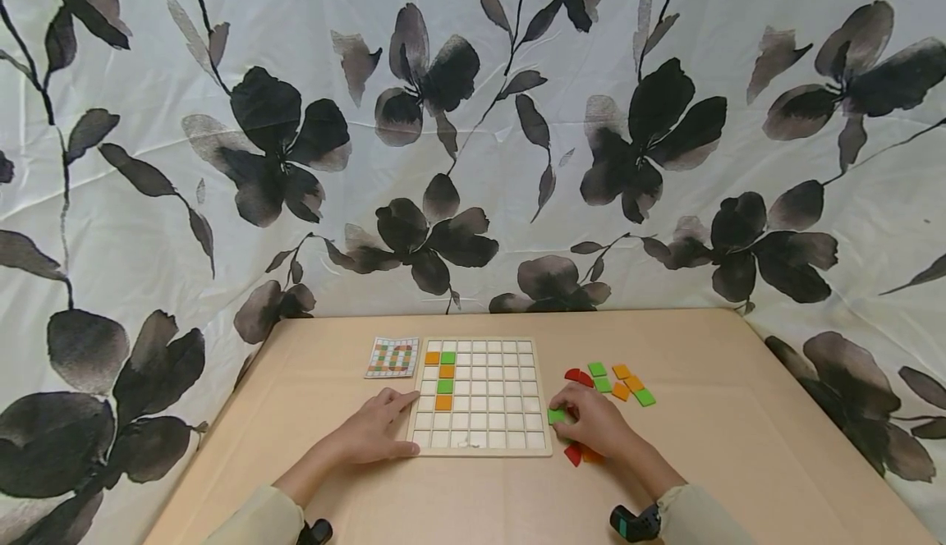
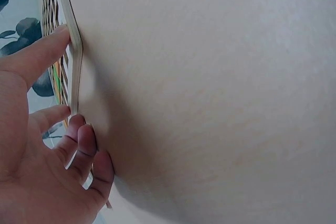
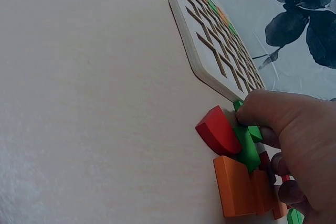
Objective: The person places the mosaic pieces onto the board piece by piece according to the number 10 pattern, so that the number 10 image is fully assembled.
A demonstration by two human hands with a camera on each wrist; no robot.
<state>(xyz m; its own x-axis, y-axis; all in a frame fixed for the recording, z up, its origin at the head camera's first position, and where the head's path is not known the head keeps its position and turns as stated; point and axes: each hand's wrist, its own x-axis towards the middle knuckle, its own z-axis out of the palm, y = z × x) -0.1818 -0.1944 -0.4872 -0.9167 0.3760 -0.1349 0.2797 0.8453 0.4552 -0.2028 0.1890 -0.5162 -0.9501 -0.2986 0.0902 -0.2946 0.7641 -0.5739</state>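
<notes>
A wooden grid board point(image 1: 544, 381) lies flat, with orange and green square tiles point(image 1: 445, 386) in several cells near its upper left. My left hand point(image 1: 373, 428) touches the board's left edge, thumb near the lower corner and fingers higher up; the left wrist view shows the fingertips along the rim. Just beyond the right edge, my right hand point(image 1: 594, 422) pinches a green tile point(image 1: 556, 417) between thumb and fingers. Below and beside that hand lie a red curved-sided piece point(image 3: 218, 130) and orange blocks point(image 3: 232, 187). The hand partly covers other pieces.
A small printed card point(image 1: 392, 357) with a coloured grid pattern lies left of the board's top. Loose green tiles point(image 1: 597, 369), orange tiles point(image 1: 622, 371) and red pieces point(image 1: 579, 377) lie to the right. A floral cloth point(image 1: 517, 200) hangs behind the table point(image 1: 702, 414).
</notes>
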